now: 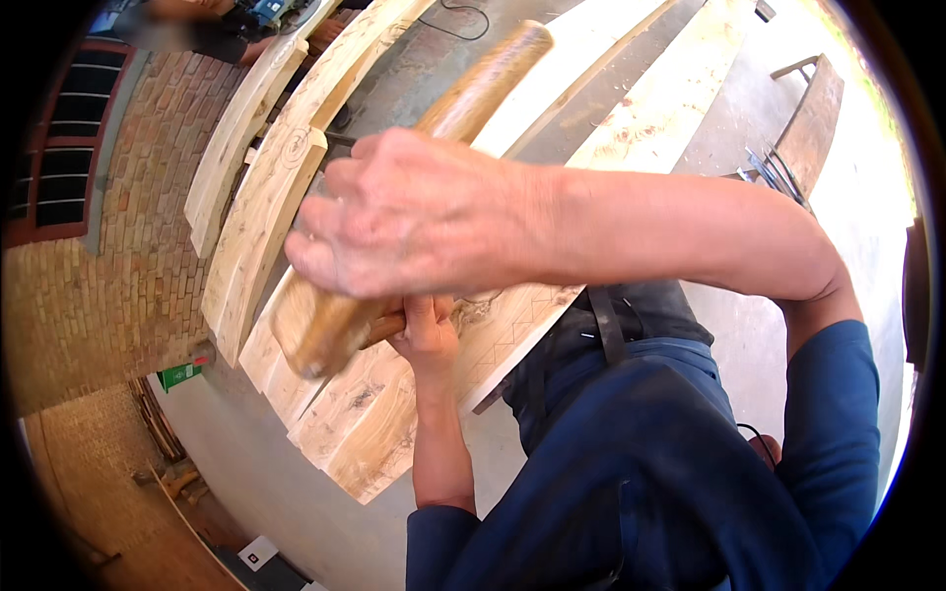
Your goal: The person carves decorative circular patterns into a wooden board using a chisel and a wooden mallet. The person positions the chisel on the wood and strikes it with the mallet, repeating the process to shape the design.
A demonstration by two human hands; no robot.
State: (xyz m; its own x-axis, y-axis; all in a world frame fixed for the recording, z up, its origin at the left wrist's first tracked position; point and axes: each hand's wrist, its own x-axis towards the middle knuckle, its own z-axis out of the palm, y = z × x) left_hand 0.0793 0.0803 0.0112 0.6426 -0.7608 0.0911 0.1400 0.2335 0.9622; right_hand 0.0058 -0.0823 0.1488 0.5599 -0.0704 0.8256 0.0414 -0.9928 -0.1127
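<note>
My right hand (394, 212) is closed around a wooden mallet (320, 330), held slantwise over the planks and slightly blurred by motion. One end of the mallet reaches up and away past my knuckles; the thick end sits at lower left. Beneath it, my left hand (429, 335) is closed on a slim wooden tool handle (382, 329), probably a chisel's; its blade is hidden behind the mallet. Under both hands lies a pale plank (365, 443) with dark knots. Zigzag pencil marks (503, 340) run along its near edge.
Curved timber beams (261, 212) stand left of the planks. Metal tools (774, 175) lie by a narrow bench (813, 118) at right. Another person's hand (258, 49) rests near a beam at far left, by a blue power tool (268, 10). A brick wall (148, 187) rises at left.
</note>
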